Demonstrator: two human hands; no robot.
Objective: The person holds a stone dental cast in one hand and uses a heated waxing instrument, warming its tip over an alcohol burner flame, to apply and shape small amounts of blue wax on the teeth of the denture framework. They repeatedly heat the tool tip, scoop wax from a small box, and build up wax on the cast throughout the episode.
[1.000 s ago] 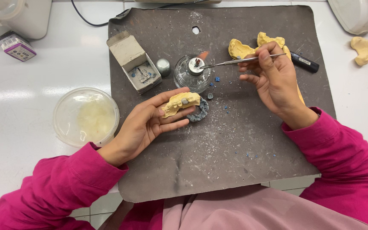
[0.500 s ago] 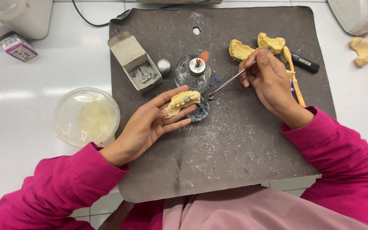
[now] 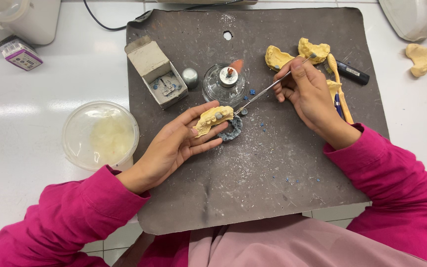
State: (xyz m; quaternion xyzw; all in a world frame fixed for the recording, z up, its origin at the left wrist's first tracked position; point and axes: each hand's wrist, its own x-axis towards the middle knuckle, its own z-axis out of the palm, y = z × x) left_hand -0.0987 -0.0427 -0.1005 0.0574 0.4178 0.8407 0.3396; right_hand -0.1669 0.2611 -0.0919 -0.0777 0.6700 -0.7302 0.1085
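1. Left hand [image 3: 174, 146], palm up, rests on the dark grey, dust-speckled work mat [image 3: 253, 188]; its grip is clamped on a yellow plaster dental cast [image 3: 213, 118], thumb above, fingers below.
2. The cast carries a small grey patch on its upper surface and lies just over a dark bluish wax ring [image 3: 232, 131] on the mat.
3. Right hand [image 3: 312, 96] has its grip pinched together on a thin metal wax instrument [image 3: 265, 91], held like a pen; the tip points down-left and sits just beside the right end of the cast. Cannot tell whether tip and cast are touching.
4. Glass spirit burner [image 3: 225, 83] stands just behind the cast, a small orange flame at its wick.
5. Left of the burner: a small round metal cap [image 3: 190, 76], then an open grey cardboard box [image 3: 158, 74] holding small bluish pieces.
6. Two further yellow plaster casts [image 3: 295, 53] lie behind the right hand; a yellow-handled brush [image 3: 339, 86] and a black pen-like tool [image 3: 352, 73] lie to its right.
7. On the white bench [image 3: 50, 104] left of the mat: a clear round plastic tub [image 3: 100, 134] with pale contents.
8. Far right on the bench, well apart: one more yellow cast piece [image 3: 422, 58].
9. Both sleeves are magenta.
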